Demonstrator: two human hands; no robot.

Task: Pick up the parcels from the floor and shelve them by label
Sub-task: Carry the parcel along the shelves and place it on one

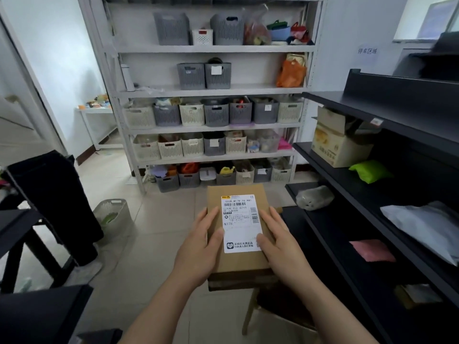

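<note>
Head view: I held the brown parcel (238,234), label (242,223) up, left grip (198,247) and right grip (280,247) closed on its sides, left of the black shelf (372,234).

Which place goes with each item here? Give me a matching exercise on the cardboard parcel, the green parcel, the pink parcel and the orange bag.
Items:
1. cardboard parcel
2. green parcel
3. pink parcel
4. orange bag

Places:
A. white rack, second shelf from the top
B. black shelf, beside a cardboard box
C. held between both hands
D. lower black shelf, below a grey-white mailer bag

Pairs: 1-C, 2-B, 3-D, 4-A
</note>
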